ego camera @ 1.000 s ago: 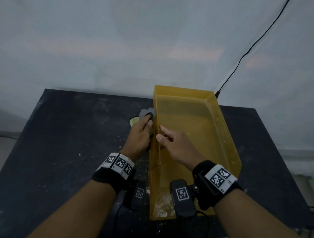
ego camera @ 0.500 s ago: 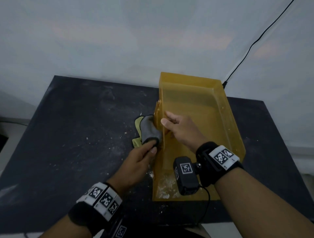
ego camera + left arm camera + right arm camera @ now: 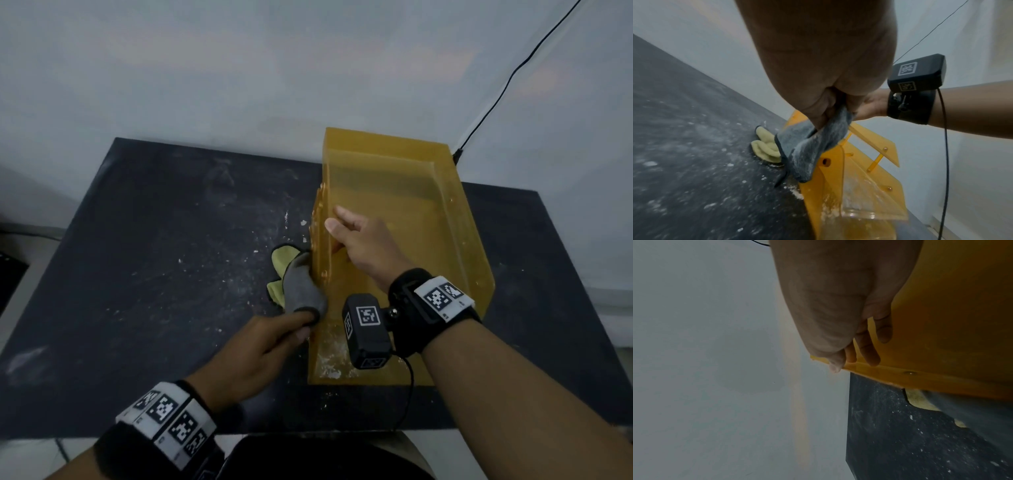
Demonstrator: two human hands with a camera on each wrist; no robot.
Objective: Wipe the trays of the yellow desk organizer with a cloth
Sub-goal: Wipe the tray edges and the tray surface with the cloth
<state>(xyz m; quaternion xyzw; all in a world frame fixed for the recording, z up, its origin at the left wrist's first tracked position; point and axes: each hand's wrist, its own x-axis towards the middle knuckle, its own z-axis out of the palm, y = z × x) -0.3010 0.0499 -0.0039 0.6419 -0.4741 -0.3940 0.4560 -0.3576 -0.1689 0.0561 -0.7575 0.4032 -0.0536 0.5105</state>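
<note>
The left hand [image 3: 260, 346] pinches a cloth [image 3: 301, 291], grey outside with yellow-green folds, thumb and fingers curled round its near end. The cloth hangs from that hand down against the organizer's [image 3: 404, 212] left side wall, its yellow part lying on the table [image 3: 154, 257] just beyond the hand. To the right of the left hand, the right hand [image 3: 363, 243] grips the top edge of that same wall, thumb on the outside and fingers [image 3: 869, 353] curled over the inside. The organizer stands on the table under both hands, white dust in its near lower tray. White specks dot the table left of the cloth. Beyond the hands a cable [image 3: 507, 85] runs up the wall.
</note>
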